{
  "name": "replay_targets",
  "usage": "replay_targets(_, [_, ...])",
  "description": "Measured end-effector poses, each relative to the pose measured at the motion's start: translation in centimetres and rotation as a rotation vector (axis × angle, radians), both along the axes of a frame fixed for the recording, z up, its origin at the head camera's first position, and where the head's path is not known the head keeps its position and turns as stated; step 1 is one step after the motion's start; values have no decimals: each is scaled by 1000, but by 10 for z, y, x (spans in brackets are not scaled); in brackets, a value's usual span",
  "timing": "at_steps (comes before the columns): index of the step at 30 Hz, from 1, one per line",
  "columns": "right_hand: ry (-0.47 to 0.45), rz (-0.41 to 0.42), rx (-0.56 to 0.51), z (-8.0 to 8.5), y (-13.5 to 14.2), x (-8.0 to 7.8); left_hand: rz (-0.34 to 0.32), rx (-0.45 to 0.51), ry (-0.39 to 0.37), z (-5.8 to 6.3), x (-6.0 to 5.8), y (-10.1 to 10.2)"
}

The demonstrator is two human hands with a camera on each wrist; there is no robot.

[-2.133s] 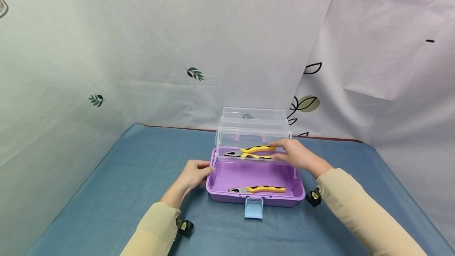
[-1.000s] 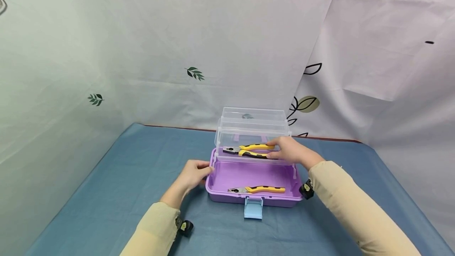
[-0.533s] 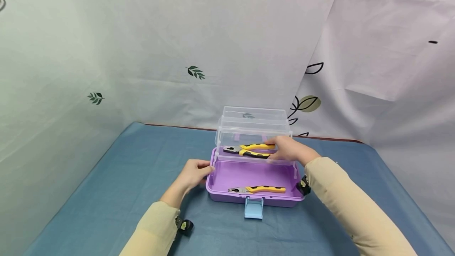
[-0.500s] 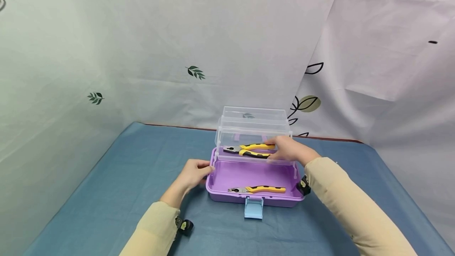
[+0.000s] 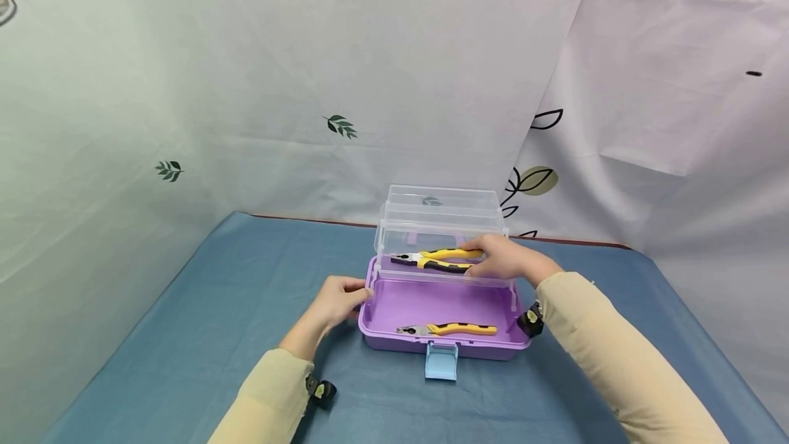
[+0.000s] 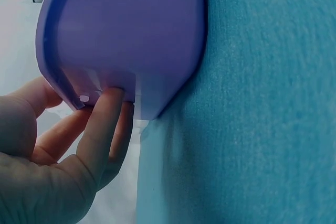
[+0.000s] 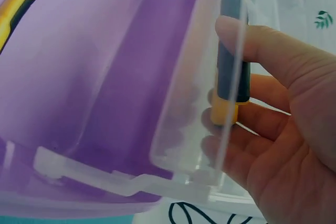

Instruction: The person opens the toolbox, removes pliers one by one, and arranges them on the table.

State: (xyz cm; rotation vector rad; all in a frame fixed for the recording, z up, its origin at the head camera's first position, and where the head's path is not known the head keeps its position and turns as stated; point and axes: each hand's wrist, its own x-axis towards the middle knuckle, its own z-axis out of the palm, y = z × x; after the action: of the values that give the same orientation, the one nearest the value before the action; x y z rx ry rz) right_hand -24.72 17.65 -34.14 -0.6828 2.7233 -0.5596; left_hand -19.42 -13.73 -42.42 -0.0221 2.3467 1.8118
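Observation:
My left hand (image 5: 333,303) holds the left rim of an open purple toolbox (image 5: 437,297), fingers at its outer wall in the left wrist view. My right hand (image 5: 502,257) grips yellow-and-black pliers (image 5: 446,253) by the handles. They lie across the raised clear tray (image 5: 394,274), handles spread, nose pointing left. Seen from the right wrist, the thumb presses the dark side of a handle (image 7: 233,74) behind the clear tray wall, with the fingers on the far side. A second pair of pliers (image 5: 459,328) lies in the toolbox bottom near the front wall.
The toolbox's clear lid (image 5: 440,197) stands up at the back. A light blue latch (image 5: 441,363) hangs down at the front. Blue cloth (image 5: 259,279) covers the table, and a white patterned curtain (image 5: 394,88) rises behind it.
My right hand has moved slightly left and back, and the gripped pliers have shifted and tilted, so the front handle shows more black. The left hand keeps its place on the rim.

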Motion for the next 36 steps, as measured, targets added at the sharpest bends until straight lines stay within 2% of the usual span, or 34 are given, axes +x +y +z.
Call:
replay_targets(6, [-28, 25, -37, 9, 1, 7, 0, -3, 2, -1, 0, 0])
replay_targets(10, [-30, 15, -34, 11, -2, 12, -2, 1, 2, -1, 0, -1])
replay_targets(20, [93, -11, -29, 2, -8, 20, 0, 2, -1, 0, 0, -1])
replay_targets(28, [74, -83, -120, -8, -5, 25, 2, 0, -3, 0, 0, 0])
replay_targets(36, [98, -68, -156, -11, -6, 32, 5, -4, 3, 0, 1, 0])
